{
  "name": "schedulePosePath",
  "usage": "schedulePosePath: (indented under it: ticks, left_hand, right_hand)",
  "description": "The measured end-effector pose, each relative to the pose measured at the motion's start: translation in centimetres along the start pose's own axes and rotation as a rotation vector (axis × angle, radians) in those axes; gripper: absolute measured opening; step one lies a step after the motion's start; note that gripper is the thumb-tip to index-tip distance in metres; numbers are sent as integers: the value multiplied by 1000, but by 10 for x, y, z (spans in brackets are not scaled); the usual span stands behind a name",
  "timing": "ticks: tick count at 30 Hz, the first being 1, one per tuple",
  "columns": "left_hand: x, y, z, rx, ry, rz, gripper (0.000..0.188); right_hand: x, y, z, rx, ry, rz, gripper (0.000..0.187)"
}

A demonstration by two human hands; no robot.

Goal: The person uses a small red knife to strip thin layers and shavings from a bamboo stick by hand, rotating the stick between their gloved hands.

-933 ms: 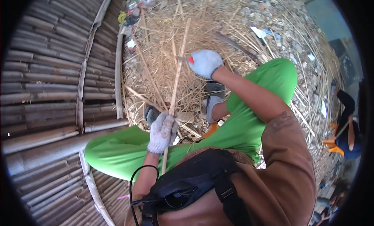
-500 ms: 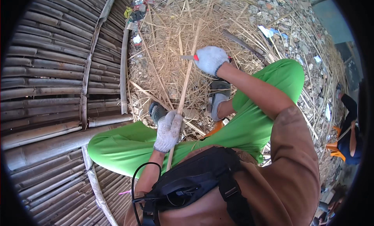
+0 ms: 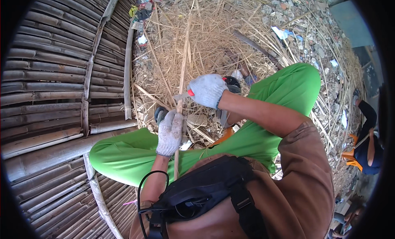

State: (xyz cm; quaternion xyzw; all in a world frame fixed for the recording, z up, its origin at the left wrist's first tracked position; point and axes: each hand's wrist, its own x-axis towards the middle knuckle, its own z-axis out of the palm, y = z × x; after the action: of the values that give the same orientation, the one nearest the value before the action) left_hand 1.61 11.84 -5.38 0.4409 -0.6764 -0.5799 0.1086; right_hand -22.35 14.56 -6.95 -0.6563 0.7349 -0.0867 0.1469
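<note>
My left hand (image 3: 169,134), in a pale work glove, is closed round a long split bamboo strip (image 3: 184,68). The strip runs from my lap away over the ground, nearly upright in the picture. In its matching glove, my right hand (image 3: 207,90) grips a knife (image 3: 181,96) with a red handle. The short blade lies across the strip just beyond my left hand; most of the handle is hidden in the glove. My legs in green trousers (image 3: 123,156) are spread on either side, and the strip's near end passes over them.
A bamboo-slat wall (image 3: 49,86) stands close on my left. Straw-like shavings (image 3: 218,45) cover the ground ahead, with a dark stick (image 3: 257,46) and scraps of litter (image 3: 280,32) on it. Another person (image 3: 370,144) sits at the far right by an orange stool (image 3: 352,158).
My right hand has drawn the knife toward me along the strip, close to my left hand. The strip and my left hand have shifted slightly left.
</note>
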Motion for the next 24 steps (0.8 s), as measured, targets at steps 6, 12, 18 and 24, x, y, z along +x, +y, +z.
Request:
schedulePosePath:
  ticks: [6,12,18,24]
  left_hand:
    - [-14,20,9,-51,-71,7,34]
    - [-22,14,9,-105,-142,-35,32]
    - [-10,8,6,69,-80,86,32]
    - [-20,7,8,74,-122,115,34]
  right_hand:
    - [25,67,-32,38,37,293,34]
    - [30,107,-49,-15,112,409,36]
    - [-20,-2,-20,17,-48,52,35]
    - [7,62,-34,-16,71,279,32]
